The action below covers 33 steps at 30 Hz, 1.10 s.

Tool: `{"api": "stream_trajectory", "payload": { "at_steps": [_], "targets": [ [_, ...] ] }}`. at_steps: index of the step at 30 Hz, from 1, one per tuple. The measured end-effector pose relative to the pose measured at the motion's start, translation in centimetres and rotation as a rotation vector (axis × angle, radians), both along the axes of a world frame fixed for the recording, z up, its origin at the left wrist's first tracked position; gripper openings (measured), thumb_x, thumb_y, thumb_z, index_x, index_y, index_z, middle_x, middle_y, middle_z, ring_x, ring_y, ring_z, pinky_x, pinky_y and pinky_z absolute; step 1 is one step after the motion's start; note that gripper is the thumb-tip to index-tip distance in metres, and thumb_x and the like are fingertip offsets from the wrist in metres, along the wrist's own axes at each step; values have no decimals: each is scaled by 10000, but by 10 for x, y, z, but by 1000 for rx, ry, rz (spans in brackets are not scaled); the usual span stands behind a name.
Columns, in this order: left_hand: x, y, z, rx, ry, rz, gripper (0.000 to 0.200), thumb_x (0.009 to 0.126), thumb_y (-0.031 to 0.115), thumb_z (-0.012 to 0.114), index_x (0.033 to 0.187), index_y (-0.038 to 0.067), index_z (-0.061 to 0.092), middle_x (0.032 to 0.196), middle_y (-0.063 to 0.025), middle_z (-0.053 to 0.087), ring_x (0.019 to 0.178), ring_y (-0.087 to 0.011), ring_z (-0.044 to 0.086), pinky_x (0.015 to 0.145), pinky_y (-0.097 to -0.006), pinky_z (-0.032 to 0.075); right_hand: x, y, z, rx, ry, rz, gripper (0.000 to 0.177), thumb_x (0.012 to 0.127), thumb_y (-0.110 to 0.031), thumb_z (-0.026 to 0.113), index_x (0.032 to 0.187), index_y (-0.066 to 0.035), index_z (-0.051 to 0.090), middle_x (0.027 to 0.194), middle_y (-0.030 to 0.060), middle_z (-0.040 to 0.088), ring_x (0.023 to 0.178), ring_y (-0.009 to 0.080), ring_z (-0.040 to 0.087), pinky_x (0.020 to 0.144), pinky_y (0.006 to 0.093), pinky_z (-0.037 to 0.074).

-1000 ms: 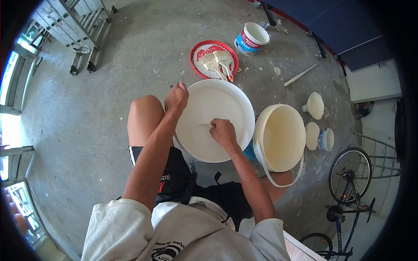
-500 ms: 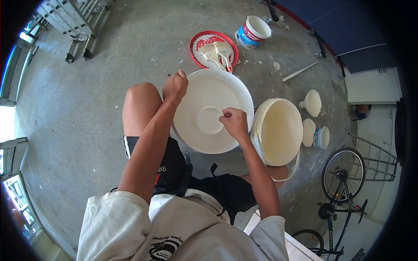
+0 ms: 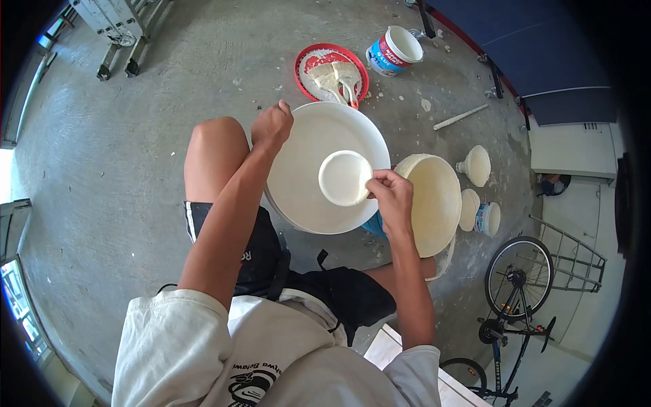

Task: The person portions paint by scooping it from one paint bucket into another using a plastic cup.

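Note:
A large white basin [image 3: 305, 193] full of white liquid stands on the concrete floor between my knees. My left hand [image 3: 272, 126] grips its far left rim. Above the basin, my right hand [image 3: 390, 193] holds a small white cup [image 3: 344, 178] by its right edge; the cup is filled with the same white liquid. Just right of the basin stands a cream-stained bucket [image 3: 434, 203], its inside coated in pale paint.
Beyond the basin lies a red tray [image 3: 308, 64] with two brushes [image 3: 339, 78], and a paint can [image 3: 395, 49] beside it. A white stick [image 3: 461, 117], small white lids and a tub [image 3: 485, 218] lie to the right. A bicycle [image 3: 515, 285] stands at right, a ladder [image 3: 115, 27] at upper left.
My right hand rose out of the basin's liquid, bringing up the small white cup and moving it right toward the bucket. My left hand stayed on the rim.

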<state>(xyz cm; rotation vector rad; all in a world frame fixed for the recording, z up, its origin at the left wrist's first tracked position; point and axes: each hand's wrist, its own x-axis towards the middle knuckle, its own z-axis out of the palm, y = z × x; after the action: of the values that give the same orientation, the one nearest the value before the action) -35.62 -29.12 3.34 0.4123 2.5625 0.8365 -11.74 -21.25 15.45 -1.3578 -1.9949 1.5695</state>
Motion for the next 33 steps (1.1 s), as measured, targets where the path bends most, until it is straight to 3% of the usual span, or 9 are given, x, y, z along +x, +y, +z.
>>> {"api": "stream_trajectory", "payload": {
  "at_steps": [8,13,20,23,25,29,31,33],
  "targets": [
    [1,0,-5,29,38,-9,543,973,344,291,910,-11,697,927,-268,672,878,-445,654,785,-516,524,5,8,48,-61,185,-44,146,755,12,636,880,83,663,724,65,642,625,105,591,608,238,485],
    [2,-5,-9,54,208,-101,458,930,278,347,861,-10,697,917,-274,671,840,-446,662,722,-513,543,7,16,62,-63,201,-34,131,767,14,634,884,67,658,762,68,644,651,109,595,617,251,490],
    [-3,2,-20,36,104,-16,423,918,237,345,861,-15,679,908,-269,671,852,-439,664,737,-501,549,12,25,75,-58,225,-48,117,780,7,632,880,64,656,771,75,652,674,119,614,634,255,507],
    [-5,-1,-26,41,191,-107,333,911,184,393,883,-13,661,887,-257,678,828,-423,677,691,-484,565,16,28,82,-50,237,-59,117,784,-4,631,883,53,659,776,79,658,682,123,623,639,260,515],
    [-6,-3,-32,-119,455,-354,233,890,113,449,907,-8,648,874,-250,682,790,-401,691,638,-462,577,18,29,86,-44,237,-64,116,785,-9,631,883,47,660,779,77,658,682,123,624,638,259,514],
    [-8,-3,-37,-132,535,-411,175,868,56,481,924,-7,634,873,-244,683,764,-382,699,599,-443,583,22,30,91,-57,254,-91,110,782,-16,634,873,39,658,777,71,651,669,117,615,631,256,511],
    [-6,-3,-31,-74,403,-310,187,872,66,474,920,-21,633,885,-246,682,765,-385,697,607,-447,583,23,31,92,-57,265,-114,104,784,-16,632,869,39,656,775,69,647,663,113,609,628,252,509],
    [-9,-3,-35,-112,460,-366,187,870,64,475,916,-26,632,884,-245,682,765,-384,697,608,-445,583,25,33,93,-59,275,-137,99,786,-16,630,865,38,655,773,67,643,657,110,604,624,248,506]
  ]
}}
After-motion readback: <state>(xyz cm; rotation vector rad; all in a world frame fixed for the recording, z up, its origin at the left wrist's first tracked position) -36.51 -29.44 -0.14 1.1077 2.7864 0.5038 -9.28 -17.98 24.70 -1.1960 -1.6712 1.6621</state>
